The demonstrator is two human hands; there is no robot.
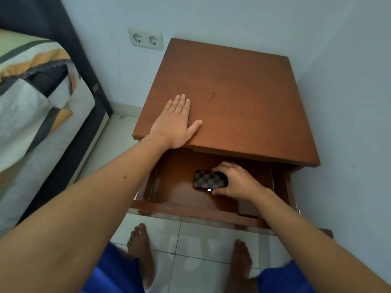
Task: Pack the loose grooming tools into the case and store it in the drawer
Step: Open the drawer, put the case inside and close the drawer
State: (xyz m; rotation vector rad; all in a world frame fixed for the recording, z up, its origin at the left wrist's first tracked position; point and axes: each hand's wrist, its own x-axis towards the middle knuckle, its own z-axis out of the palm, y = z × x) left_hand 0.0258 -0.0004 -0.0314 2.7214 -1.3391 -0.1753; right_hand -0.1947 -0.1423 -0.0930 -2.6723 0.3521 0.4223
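A small case (208, 181) with a brown and black checker pattern and a metal clasp lies closed on the floor of the pulled-out wooden drawer (190, 210). My right hand (234, 180) reaches into the drawer and grips the case's right end, fingers on its far edge and thumb on its near edge. My left hand (176, 122) rests flat, palm down, on the front left part of the nightstand top (243, 98). No loose grooming tools are visible.
The nightstand stands in a corner of pale blue walls, with a double wall socket (145, 39) behind it at the left. A bed (36, 98) with a patterned cover stands to the left. My bare feet (139, 248) are on the white tiled floor below the drawer.
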